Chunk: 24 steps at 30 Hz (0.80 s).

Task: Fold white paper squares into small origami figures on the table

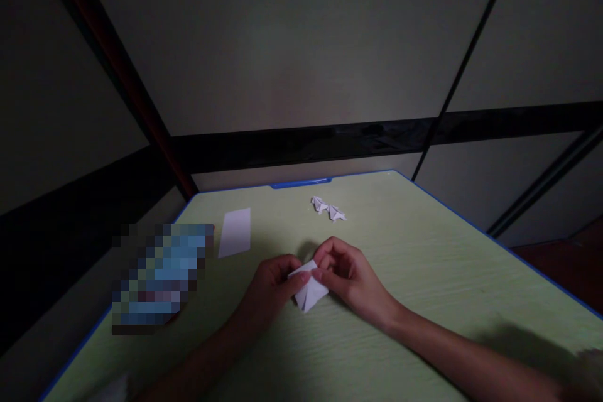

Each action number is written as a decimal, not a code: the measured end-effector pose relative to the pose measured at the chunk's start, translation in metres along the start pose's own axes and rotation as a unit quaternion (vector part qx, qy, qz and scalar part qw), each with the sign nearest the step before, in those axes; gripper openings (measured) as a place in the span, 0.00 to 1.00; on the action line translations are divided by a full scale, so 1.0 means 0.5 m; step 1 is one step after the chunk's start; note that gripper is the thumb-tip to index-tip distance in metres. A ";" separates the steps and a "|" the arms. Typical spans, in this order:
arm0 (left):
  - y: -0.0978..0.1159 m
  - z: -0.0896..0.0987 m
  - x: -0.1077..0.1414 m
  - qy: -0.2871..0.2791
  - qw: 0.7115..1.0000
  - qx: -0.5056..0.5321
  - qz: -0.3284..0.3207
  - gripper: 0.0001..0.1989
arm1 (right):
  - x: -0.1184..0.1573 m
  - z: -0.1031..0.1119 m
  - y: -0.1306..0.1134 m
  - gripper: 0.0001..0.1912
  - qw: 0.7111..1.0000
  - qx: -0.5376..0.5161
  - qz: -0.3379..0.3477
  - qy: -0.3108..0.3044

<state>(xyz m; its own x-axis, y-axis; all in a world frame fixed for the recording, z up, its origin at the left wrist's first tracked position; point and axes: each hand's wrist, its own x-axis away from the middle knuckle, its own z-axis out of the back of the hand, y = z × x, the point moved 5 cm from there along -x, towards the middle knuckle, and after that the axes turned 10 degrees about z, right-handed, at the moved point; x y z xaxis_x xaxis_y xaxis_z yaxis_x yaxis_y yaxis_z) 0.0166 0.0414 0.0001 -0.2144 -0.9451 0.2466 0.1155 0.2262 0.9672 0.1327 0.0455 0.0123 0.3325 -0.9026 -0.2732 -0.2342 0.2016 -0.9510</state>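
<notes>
White paper sits pinched between both sets of fingers: the left hand (272, 282) grips the left edge of a folded paper piece (308, 292), and the right hand (346, 276) closes its thumb and forefinger on the upper right edge. The piece is partly folded (a pointed flap hangs toward the person) and is held just over the pale green bench (424, 276), near its middle. Beyond the hands, toward the far edge, lie two small finished paper figures (328, 208), touching each other. To the left of them a flat white sheet (235, 232) lies on the bench. Further left, at the bench's blue rim, is a blurred blue object (160, 276) that cannot be made out.
</notes>
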 end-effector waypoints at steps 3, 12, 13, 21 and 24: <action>-0.002 -0.001 0.000 0.001 1.000 -0.005 0.006 0.13 | -0.003 0.001 0.002 0.14 1.000 -0.014 0.004 0.002; -0.001 0.008 0.001 0.045 0.999 -0.012 0.005 0.13 | -0.002 0.000 0.005 0.12 1.000 -0.029 0.002 0.007; -0.002 0.007 0.000 0.039 0.999 -0.015 0.009 0.12 | -0.002 0.000 0.004 0.13 0.999 -0.034 0.001 0.008; -0.004 0.001 0.000 0.021 1.000 -0.016 0.012 0.10 | -0.004 0.000 0.013 0.14 1.000 -0.023 0.012 -0.006; -0.002 -0.004 0.001 0.002 1.000 -0.018 0.004 0.10 | -0.004 0.000 0.013 0.13 0.999 -0.012 0.031 -0.016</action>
<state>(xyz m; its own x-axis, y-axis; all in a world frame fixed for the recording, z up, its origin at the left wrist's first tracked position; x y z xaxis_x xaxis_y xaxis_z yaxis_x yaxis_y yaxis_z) 0.0185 0.0401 -0.0006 -0.2099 -0.9443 0.2534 0.1513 0.2247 0.9626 0.1304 0.0485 0.0065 0.3464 -0.8759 -0.3359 -0.2772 0.2465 -0.9287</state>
